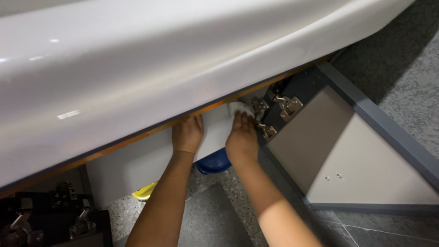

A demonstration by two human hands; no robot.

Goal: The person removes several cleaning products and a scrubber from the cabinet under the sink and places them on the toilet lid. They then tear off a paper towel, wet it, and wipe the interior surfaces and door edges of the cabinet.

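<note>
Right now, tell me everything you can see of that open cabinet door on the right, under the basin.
The open cabinet door swings out to the right, its inner face up toward the camera. That face is a flat beige panel, smooth like laminate, framed by a dark grey edge band. Two small screw heads sit low on the panel. Metal hinges join its near edge to the dark cabinet side. It hangs over the grey speckled floor. The right hand, pressing a white cloth, is beside the hinges; whether it touches the door is unclear.
</note>
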